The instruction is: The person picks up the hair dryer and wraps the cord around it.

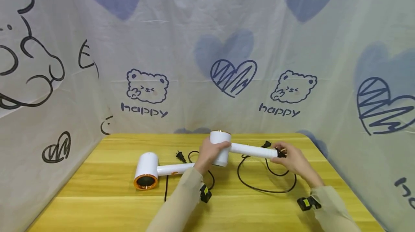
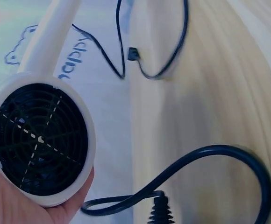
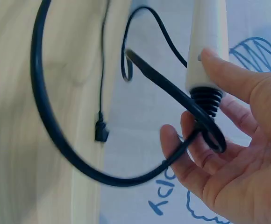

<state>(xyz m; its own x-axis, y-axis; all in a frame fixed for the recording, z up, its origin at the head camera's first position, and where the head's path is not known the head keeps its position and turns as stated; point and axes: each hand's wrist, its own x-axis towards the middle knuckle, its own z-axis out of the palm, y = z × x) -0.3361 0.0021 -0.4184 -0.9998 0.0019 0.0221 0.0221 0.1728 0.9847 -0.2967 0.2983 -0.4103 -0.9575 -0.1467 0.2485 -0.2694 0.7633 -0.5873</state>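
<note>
A white hair dryer (image 1: 251,150) is held above the table with its handle pointing right. My left hand (image 1: 207,154) grips its head. In the left wrist view, the dark round grille (image 2: 40,139) of that head faces the camera. At the handle's end, my right hand (image 1: 293,158) holds it near the cord joint. Its thumb lies on the white handle (image 3: 205,42) in the right wrist view, with curled fingers by the black cord (image 3: 46,126). Left of my left hand, another white hair dryer (image 1: 149,165) with an orange-rimmed nozzle lies on the table, its handle end hidden behind my forearm.
The held dryer's cord loops down onto the wooden table (image 1: 253,206), its plug (image 1: 267,144) near the back edge. Another plug (image 1: 180,156) and cord lie behind the resting dryer. Printed cloth (image 1: 194,16) walls off the back and both sides.
</note>
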